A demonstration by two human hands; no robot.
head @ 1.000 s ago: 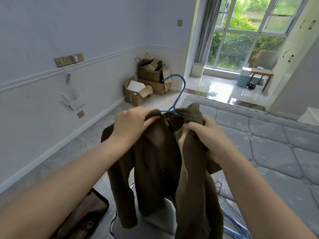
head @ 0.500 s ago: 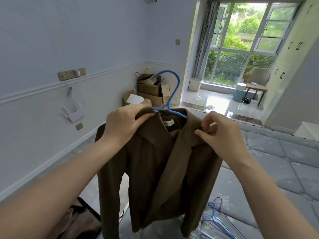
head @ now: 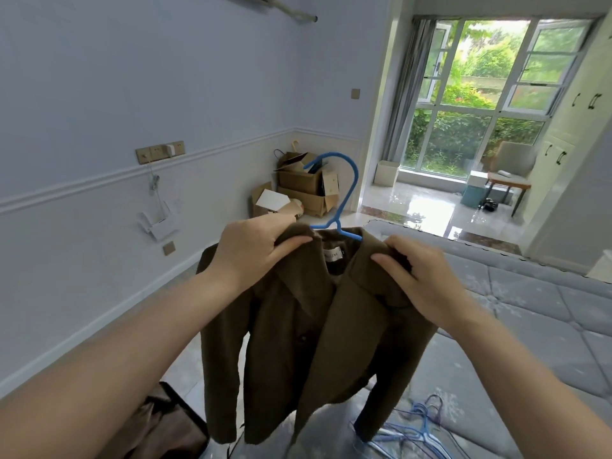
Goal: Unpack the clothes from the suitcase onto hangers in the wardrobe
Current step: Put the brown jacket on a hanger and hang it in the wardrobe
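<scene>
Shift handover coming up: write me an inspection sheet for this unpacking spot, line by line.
Surface: grey quilted mattress, bare of bedding.
Job's things: brown coat hangs on a blue hanger, held up over the mattress edge; spare hangers lie piled on the mattress; open suitcase sits on the floor, low left.
Clutter: cardboard boxes stacked in the far corner.
Grippers: left hand grips the coat's left shoulder; right hand grips its right shoulder.
Cables: a cord hangs from the wall sockets.
Surroundings: tall window with greenery outside; chair beside it; white cupboard doors at right.
</scene>
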